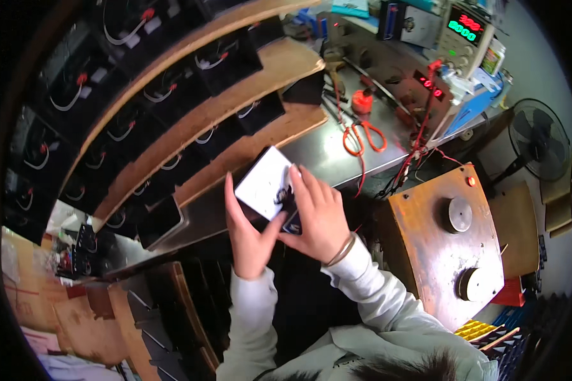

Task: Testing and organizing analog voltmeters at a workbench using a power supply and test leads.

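While your half-curled left hand and right hand hold the white-faced box between them, the right's fingers overlap its face; one corner points ahead toward the metal tabletop, its long axis unclear.

1. I see wooden shelf boards spanning ten to twelve o'clock.
2. At one o'clock I spot a red bottle.
3. At two, red-handled scissors lie on the metal bench.
4. Farther out, between one and two, I catch a lit power supply.
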A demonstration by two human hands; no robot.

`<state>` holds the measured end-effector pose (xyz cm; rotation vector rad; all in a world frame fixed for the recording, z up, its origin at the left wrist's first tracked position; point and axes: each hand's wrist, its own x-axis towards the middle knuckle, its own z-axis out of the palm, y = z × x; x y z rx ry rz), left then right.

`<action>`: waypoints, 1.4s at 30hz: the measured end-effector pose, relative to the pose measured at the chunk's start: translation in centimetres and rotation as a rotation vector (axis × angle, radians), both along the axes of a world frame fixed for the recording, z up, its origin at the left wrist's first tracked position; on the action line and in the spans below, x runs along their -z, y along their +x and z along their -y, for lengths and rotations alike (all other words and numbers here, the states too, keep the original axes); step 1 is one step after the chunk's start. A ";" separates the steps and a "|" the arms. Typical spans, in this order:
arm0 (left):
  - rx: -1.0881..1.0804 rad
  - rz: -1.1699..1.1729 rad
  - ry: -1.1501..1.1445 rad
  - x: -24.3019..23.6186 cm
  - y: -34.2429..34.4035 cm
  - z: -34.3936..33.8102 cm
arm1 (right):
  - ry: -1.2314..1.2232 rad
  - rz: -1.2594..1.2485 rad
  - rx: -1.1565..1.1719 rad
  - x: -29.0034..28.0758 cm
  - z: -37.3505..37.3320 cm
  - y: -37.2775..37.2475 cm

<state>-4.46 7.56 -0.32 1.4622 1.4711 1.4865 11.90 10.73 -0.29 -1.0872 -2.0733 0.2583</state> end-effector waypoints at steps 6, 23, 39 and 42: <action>0.284 0.106 0.022 0.1 -3.4 -2.4 | -0.196 -0.399 0.032 2.7 0.9 3.1; 0.284 0.057 0.016 -0.3 -3.4 -2.9 | -0.458 -0.682 0.110 3.2 3.4 2.7; 0.268 0.023 -0.052 0.5 -3.8 -1.8 | -0.436 -0.544 0.118 2.8 3.5 3.9; 0.211 -0.161 0.013 0.7 -4.1 -2.2 | -0.347 -0.519 0.040 2.9 3.0 5.7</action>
